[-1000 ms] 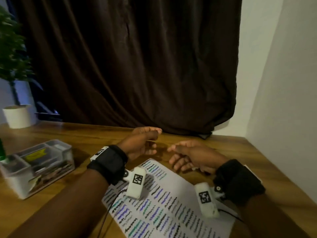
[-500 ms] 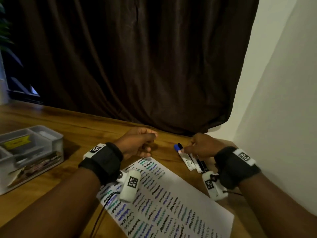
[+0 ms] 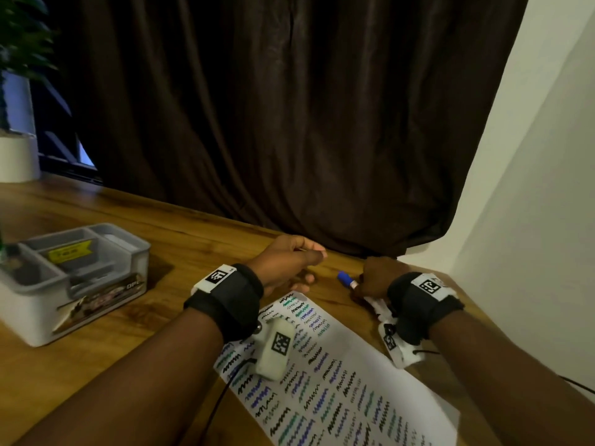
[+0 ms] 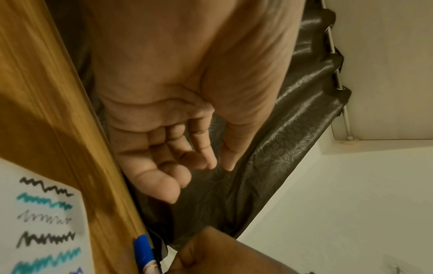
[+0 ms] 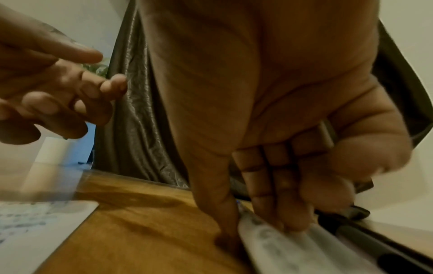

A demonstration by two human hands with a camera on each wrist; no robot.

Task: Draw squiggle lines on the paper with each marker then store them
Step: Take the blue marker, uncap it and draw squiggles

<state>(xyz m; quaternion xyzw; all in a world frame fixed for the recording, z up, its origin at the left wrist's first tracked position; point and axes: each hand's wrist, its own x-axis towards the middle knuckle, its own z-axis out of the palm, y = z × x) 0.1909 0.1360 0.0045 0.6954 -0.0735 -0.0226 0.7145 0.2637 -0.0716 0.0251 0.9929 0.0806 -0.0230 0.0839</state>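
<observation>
A white paper [image 3: 338,375] covered in rows of squiggles lies on the wooden table. My right hand [image 3: 360,281] is beyond the paper's far right corner, near the wall. In the right wrist view its thumb and fingers pinch the white barrel of a blue-capped marker [image 5: 269,239], which lies on the table. The marker's blue cap [image 3: 345,277] pokes out to the left. Other dark markers [image 5: 365,239] lie right beside it. My left hand [image 3: 314,265] hovers beyond the paper's far end, fingers loosely curled and holding nothing [image 4: 220,166].
A grey compartment storage box [image 3: 96,284] stands at the left of the table. A dark curtain [image 3: 289,123] hangs behind the table and a white wall [image 3: 531,220] closes the right side. A white plant pot [image 3: 16,159] stands far left.
My right hand moved right to the markers by the wall and closed its fingers on the blue-capped one. The left hand has stayed above the paper's far end. The head view shifted.
</observation>
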